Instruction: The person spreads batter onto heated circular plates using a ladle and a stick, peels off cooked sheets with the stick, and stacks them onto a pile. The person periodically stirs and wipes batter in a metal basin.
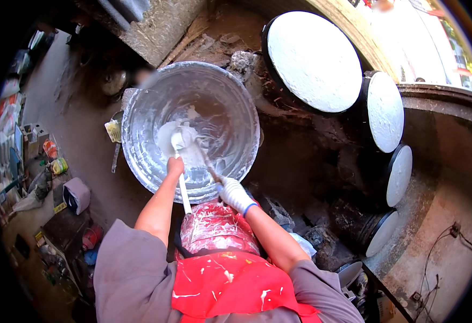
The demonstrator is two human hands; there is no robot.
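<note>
A wide metal basin (244,101), smeared with white, stands before me with wet white paste (197,159) in its bottom. My left hand (175,165), bare, grips the white handle of a ladle (184,191). The ladle's white-coated bowl rests low in the basin, in or just above the paste. On my right hand (234,194) is a white knit glove with a blue cuff. It holds the brown handle of a stirring tool (213,173), whose far end looks like wire loops and is blurred. The red apron (227,278) in front of me is splashed with white.
Several round, dark-sided vessels with white-coated tops, such as the large one (314,60), curve along the right. A yellow-and-white brush (113,130) lies left of the basin. Farther left are a grey padded seat (76,195) and household clutter. Cables (427,266) hang at the lower right.
</note>
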